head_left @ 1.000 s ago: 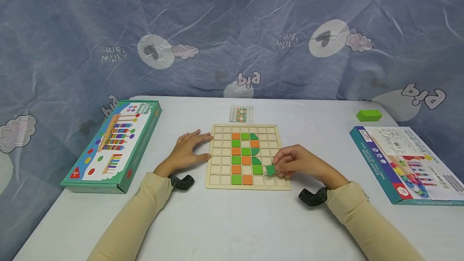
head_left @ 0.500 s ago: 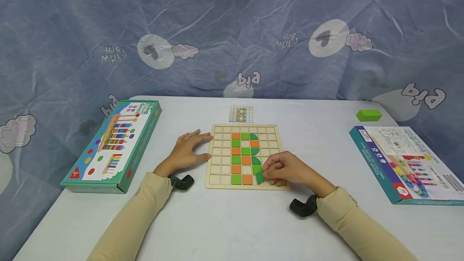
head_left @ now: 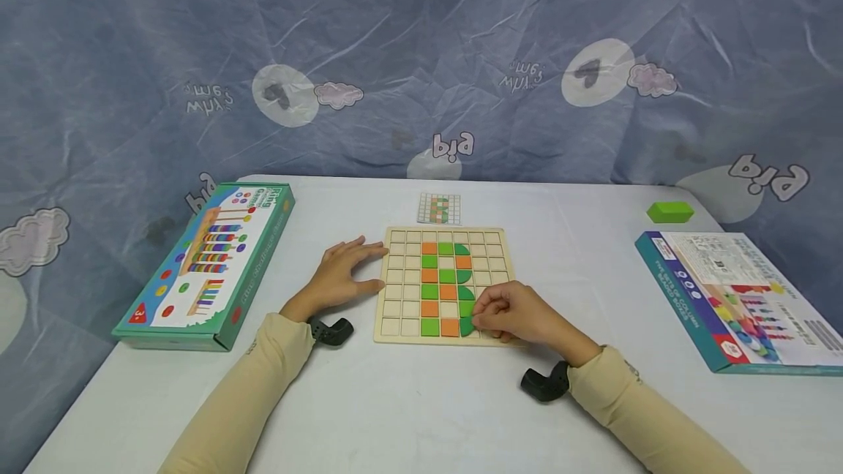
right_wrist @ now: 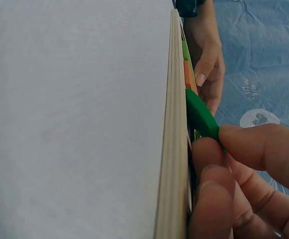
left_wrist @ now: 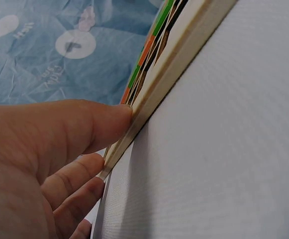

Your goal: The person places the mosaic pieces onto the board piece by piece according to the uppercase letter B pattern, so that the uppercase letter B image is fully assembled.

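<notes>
A wooden grid board [head_left: 399, 326] lies mid-table, with orange, light green and dark green tiles set in its middle columns. My right hand [head_left: 516, 313] is over the board's near right part. Between thumb and forefinger it pinches a dark green tile with a rounded side [right_wrist: 202, 113]; in the right wrist view the tile is tilted, one edge down at the grid beside an orange tile [right_wrist: 187, 74]. My left hand [head_left: 339, 276] rests at the board's left edge, fingers spread. In the left wrist view its thumb [left_wrist: 107, 124] touches the board's side.
Behind the board lies a small printed pattern card [head_left: 439, 208]. A green game box [head_left: 204, 269] is at the left and a teal-edged box [head_left: 744, 302] at the right. A bright green block [head_left: 669, 212] sits behind the right box.
My right hand has moved left and slightly nearer, bringing the dark green tile from the right columns to the front row beside the orange tile. The left hand stays at the board's edge.
</notes>
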Motion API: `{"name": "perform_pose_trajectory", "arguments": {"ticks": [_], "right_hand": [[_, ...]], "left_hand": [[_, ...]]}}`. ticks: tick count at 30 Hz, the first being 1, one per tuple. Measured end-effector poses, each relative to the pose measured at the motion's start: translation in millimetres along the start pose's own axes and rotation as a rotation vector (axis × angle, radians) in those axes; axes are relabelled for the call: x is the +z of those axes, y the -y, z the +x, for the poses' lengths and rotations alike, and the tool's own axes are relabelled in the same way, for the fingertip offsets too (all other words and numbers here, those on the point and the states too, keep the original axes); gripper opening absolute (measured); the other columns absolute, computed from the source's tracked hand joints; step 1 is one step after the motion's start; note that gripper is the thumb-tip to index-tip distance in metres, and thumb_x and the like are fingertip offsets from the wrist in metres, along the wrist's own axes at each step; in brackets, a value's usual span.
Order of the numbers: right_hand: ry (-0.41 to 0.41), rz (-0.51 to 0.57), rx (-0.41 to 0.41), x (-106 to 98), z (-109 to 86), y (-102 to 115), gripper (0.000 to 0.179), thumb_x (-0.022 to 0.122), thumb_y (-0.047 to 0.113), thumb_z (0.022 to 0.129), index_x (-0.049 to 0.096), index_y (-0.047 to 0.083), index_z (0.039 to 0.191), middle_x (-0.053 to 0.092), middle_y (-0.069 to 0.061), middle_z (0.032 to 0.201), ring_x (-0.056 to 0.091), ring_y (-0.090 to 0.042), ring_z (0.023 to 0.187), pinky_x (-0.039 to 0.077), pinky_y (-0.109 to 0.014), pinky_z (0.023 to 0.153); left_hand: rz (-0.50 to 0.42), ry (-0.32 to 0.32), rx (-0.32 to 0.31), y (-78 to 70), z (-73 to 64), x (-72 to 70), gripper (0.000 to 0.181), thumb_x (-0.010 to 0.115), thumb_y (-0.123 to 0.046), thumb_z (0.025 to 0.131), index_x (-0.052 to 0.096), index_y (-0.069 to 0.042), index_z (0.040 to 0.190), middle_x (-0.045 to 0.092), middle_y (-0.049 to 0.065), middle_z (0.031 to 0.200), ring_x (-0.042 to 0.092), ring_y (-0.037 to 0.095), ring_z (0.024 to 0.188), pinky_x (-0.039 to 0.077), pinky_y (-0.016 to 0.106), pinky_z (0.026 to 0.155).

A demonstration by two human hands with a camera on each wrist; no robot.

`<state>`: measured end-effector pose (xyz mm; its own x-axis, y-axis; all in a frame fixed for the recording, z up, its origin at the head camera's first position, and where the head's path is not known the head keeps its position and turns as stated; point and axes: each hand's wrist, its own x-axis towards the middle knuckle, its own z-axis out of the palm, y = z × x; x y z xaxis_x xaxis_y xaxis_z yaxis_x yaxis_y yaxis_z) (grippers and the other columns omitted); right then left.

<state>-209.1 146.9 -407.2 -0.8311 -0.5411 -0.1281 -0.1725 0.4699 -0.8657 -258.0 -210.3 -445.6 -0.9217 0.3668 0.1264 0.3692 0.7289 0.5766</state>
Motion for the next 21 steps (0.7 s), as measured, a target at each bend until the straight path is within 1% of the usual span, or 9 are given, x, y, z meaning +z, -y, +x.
{"name": "perform_pose_trajectory", "arguments": {"ticks": [7,13,18,21], "right_hand": [[-0.011,-0.038,-0.037,3,1.2,-1,0.006,0.08,0.005,0.094,0.075,0.001,0.095,0.066,0.002,0.074,0.057,-0.01,0.06,0.053,-0.023,0.052],[-0.003,-0.039,-0.022,0,1.6,-4,0.006,0.078,0.007,0.097,0.075,0.001,0.096,0.066,0.001,0.076,0.057,-0.01,0.06,0.053,-0.022,0.053],[0.023,0.028,-0.009,-7,0.6,-11,0.009,0.072,0.005,0.1,0.074,-0.003,0.102,0.067,-0.004,0.078,0.058,-0.013,0.061,0.055,-0.023,0.055],[0.015,0.082,-0.018,-14,-0.9,-15,0.012,0.07,0.003,0.102,0.072,-0.008,0.107,0.067,-0.008,0.081,0.06,-0.014,0.064,0.058,-0.024,0.058]], "left_hand": [[0.001,-0.001,0.0,2.0,-1.1,-0.1,0.066,0.078,-0.031,0.092,0.062,-0.011,0.154,0.051,0.009,0.165,0.027,0.039,0.163,0.01,0.062,0.131],[-0.014,-0.004,0.006,3.2,-0.6,2.3,0.066,0.079,-0.031,0.093,0.062,-0.011,0.153,0.051,0.01,0.165,0.027,0.04,0.162,0.011,0.063,0.13],[-0.025,0.004,0.008,3.7,-0.6,5.6,0.066,0.078,-0.033,0.093,0.062,-0.01,0.153,0.052,0.011,0.165,0.028,0.04,0.162,0.011,0.064,0.13],[-0.02,0.008,0.008,3.7,-1.8,7.6,0.066,0.079,-0.032,0.093,0.062,-0.01,0.153,0.052,0.011,0.164,0.029,0.041,0.162,0.012,0.064,0.13]]}}
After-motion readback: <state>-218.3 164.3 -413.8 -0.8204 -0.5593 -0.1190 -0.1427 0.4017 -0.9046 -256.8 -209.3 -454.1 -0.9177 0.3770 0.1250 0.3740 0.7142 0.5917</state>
